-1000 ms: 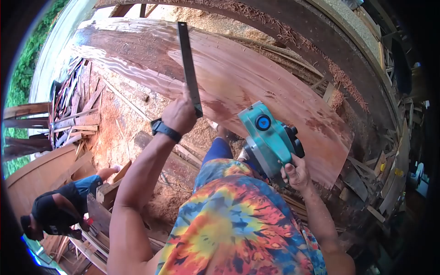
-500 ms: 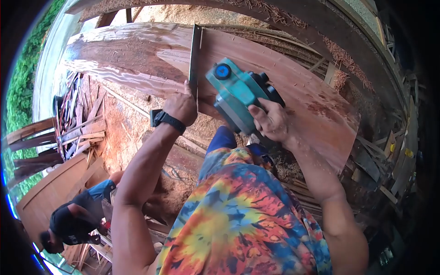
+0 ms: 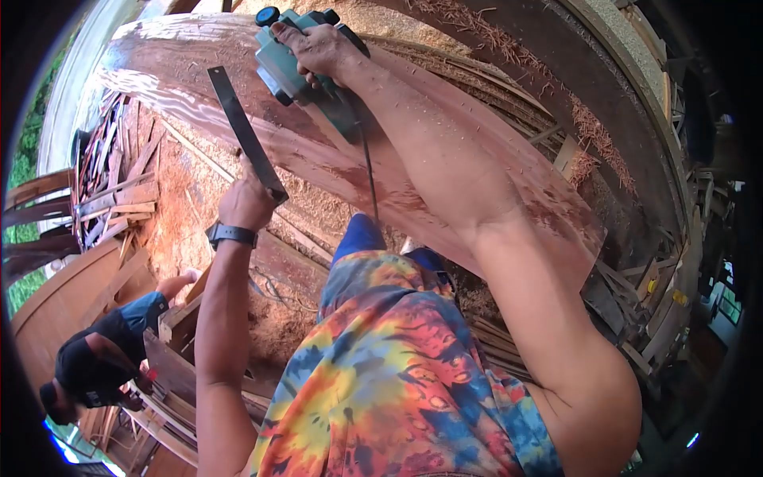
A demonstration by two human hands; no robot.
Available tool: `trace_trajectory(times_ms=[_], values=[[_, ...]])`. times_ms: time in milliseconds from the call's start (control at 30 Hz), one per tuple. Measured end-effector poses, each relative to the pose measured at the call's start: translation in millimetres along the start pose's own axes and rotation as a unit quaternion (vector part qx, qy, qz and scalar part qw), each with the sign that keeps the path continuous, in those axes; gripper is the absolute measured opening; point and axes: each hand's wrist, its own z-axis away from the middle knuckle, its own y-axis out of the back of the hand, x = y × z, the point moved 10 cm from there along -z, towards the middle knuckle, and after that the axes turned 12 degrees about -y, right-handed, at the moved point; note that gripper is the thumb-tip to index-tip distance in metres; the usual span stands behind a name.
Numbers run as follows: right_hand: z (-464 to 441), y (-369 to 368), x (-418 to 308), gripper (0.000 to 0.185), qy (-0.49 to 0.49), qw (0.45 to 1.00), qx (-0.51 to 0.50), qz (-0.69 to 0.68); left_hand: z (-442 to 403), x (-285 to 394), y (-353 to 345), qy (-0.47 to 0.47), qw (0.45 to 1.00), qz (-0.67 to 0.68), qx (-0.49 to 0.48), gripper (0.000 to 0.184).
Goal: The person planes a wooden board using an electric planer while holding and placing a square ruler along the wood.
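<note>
My right hand (image 3: 324, 54) is closed around the handle of a teal electric planer (image 3: 280, 70) with a blue knob, over the far edge of a wide reddish plank (image 3: 453, 151). A dark cord trails down from the planer across the plank. My left hand (image 3: 247, 203), a watch on its wrist, grips a try square near the plank's near edge. The square's dark metal blade (image 3: 242, 127) points up and away, tilted over the plank; its handle is hidden by my fingers. Whether the planer touches the wood I cannot tell.
Sawdust (image 3: 179, 211) covers the ground, and a pile of scrap wood (image 3: 119, 187) lies at left. Another person (image 3: 103, 350) bends over boards at lower left. Shavings (image 3: 584, 127) cling to a dark timber (image 3: 540, 87) beyond the plank.
My right hand has carried the planer away from my body and to the left, over the plank's far side. The try square has come off the plank's surface, moved left and tilted.
</note>
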Motion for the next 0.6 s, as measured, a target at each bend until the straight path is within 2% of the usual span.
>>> trace_trajectory(times_ms=[67,133,233,300,433,500,600], values=[[22,2,7,0.059,-0.002,1.0,-0.022,-0.014,3,-4,1,-0.004,1.0,-0.015,0.01,0.089],[69,19,31,0.065,-0.016,0.999,-0.027,0.011,9,-9,0,-0.002,1.0,0.008,0.023,0.089],[173,54,81,0.073,-0.048,0.998,-0.016,0.022,19,-21,-11,-0.005,0.996,0.042,0.077,0.088],[248,74,114,0.071,-0.085,0.996,-0.025,-0.002,29,-29,-22,-0.003,0.99,0.059,0.127,0.089],[390,113,199,0.086,-0.172,0.984,0.01,-0.034,46,-29,-40,0.028,0.979,0.156,0.131,0.09],[428,123,216,0.092,-0.189,0.982,0.016,-0.019,51,-29,-49,0.022,0.973,0.172,0.149,0.087],[439,127,221,0.094,-0.193,0.981,0.02,-0.01,57,-21,-48,0.005,0.973,0.169,0.157,0.085]])
